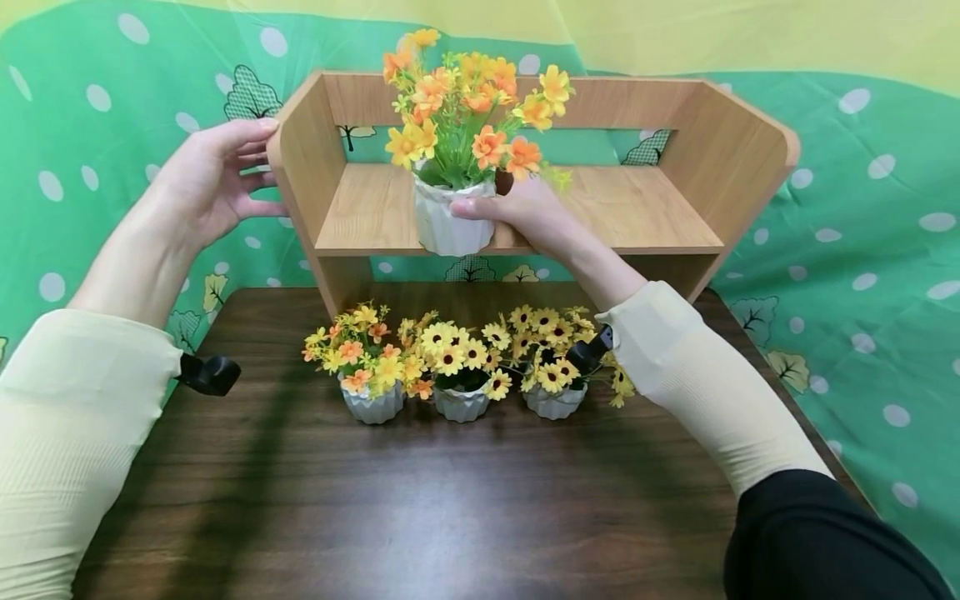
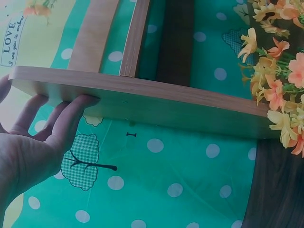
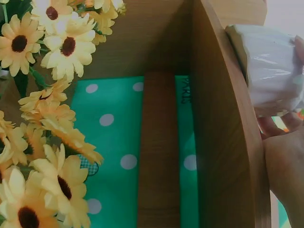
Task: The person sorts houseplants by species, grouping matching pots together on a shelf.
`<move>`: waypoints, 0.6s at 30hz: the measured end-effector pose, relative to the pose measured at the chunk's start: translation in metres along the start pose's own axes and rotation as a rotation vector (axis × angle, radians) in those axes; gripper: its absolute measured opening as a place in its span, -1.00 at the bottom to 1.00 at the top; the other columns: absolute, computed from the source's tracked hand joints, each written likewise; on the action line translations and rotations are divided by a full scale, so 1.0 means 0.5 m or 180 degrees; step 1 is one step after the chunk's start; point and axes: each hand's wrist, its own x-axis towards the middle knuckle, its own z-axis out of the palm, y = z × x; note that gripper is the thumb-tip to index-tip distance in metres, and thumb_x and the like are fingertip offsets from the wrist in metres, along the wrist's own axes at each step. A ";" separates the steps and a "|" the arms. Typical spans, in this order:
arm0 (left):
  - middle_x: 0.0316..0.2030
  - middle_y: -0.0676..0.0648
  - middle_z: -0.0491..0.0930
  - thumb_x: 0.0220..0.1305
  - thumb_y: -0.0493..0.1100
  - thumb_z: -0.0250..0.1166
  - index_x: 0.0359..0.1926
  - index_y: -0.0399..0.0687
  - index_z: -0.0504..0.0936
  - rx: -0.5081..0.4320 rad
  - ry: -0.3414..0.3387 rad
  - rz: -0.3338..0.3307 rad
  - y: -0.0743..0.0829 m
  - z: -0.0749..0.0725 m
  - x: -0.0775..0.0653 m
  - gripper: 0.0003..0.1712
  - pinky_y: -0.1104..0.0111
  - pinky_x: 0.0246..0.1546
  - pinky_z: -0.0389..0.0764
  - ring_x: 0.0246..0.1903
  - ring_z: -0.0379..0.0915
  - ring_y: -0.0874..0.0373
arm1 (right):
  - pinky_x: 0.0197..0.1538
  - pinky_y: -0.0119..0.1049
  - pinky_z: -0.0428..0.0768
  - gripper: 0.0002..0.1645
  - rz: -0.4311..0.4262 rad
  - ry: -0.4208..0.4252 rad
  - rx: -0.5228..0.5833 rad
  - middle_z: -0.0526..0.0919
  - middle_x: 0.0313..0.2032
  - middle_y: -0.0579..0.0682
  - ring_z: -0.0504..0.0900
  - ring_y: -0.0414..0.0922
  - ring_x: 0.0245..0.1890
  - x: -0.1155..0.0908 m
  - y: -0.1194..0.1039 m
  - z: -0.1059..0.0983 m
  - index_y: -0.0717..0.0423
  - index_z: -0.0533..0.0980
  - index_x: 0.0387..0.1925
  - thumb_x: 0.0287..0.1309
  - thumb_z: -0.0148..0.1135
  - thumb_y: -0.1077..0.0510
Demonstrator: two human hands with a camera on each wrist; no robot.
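My right hand (image 1: 528, 212) grips a white ridged flowerpot (image 1: 453, 221) of orange and yellow artificial flowers (image 1: 480, 108), thumb across its front. The pot is upright at the front edge of the wooden shelf (image 1: 630, 208); whether its base touches the board I cannot tell. In the right wrist view the same pot (image 3: 275, 71) shows beyond the board's edge, with part of the hand (image 3: 289, 161). My left hand (image 1: 217, 179) touches the outside of the shelf's left side panel (image 1: 300, 158). In the left wrist view its fingers (image 2: 71, 118) lie fairly straight against that panel.
Below the shelf, three potted plants stand in a row on the dark wooden table (image 1: 450, 500): an orange-yellow one (image 1: 372, 404), a yellow daisy-like one (image 1: 461, 404) and another yellow one (image 1: 555, 402). Green dotted cloth (image 1: 862, 250) hangs behind and beside the shelf.
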 end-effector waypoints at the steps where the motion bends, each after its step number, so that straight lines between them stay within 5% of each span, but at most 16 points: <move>1: 0.29 0.00 0.34 0.41 0.00 0.31 0.22 0.12 0.54 -0.0003 -0.0010 0.0002 0.000 0.000 0.001 -0.59 0.10 -0.33 0.81 0.19 0.37 0.02 | -0.05 -0.27 0.58 -0.43 -0.0040 0.0016 0.0006 0.79 -0.12 -0.01 0.68 -0.10 -0.16 0.004 -0.001 0.002 -0.04 0.72 -0.12 0.07 0.45 -0.37; 12: 0.29 0.02 0.36 0.42 0.00 0.30 0.23 0.12 0.57 -0.0036 -0.0043 0.0013 -0.001 -0.006 -0.002 -0.60 0.10 -0.32 0.81 0.18 0.37 0.01 | 0.22 -0.21 0.55 -0.45 -0.0435 -0.0151 0.0578 0.72 0.05 0.01 0.65 -0.05 0.06 0.049 -0.009 0.027 -0.06 0.63 0.10 0.15 0.44 -0.20; 18: 0.27 0.01 0.39 0.43 -0.01 0.30 0.23 0.11 0.57 -0.0066 -0.0029 0.0031 0.000 -0.011 -0.006 -0.60 0.09 -0.33 0.81 0.16 0.40 0.01 | 0.22 -0.22 0.53 -0.44 -0.0445 -0.0148 0.0531 0.71 0.06 -0.01 0.63 -0.08 0.08 0.062 -0.019 0.037 -0.07 0.63 0.09 0.14 0.44 -0.24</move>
